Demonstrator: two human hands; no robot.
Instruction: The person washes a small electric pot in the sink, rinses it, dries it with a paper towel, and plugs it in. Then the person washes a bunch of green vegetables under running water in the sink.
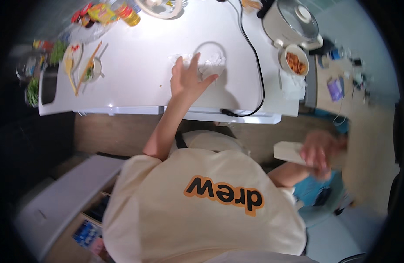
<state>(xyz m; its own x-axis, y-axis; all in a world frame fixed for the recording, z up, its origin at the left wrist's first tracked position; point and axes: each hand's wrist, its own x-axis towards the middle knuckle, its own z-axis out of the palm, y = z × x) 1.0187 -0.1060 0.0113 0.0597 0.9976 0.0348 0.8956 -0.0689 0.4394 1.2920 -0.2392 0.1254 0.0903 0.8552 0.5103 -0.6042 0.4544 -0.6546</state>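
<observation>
My left hand [185, 77] is over the white countertop [136, 75], palm down with its fingers spread. Beneath and beside the fingers lies a crumpled sheet of clear plastic [216, 62]; whether the fingertips touch it is unclear. Off to the right, below counter height, my right hand [315, 157] is blurred by motion. A flat, pale, board-like object [287, 153] sticks out from its fingers, its exact kind unclear. Near the counter's front edge, a black power cable [259, 69] ends in a plug [227, 112].
At the right stand a cream electric pot [290, 23] with a glass lid and a bowl of reddish food [295, 62]. Leftward are a plate [72, 59], a cup with chopsticks [96, 67], an oil bottle [131, 16] and a sink [49, 87]. Drawer fronts [133, 110] jut below the counter.
</observation>
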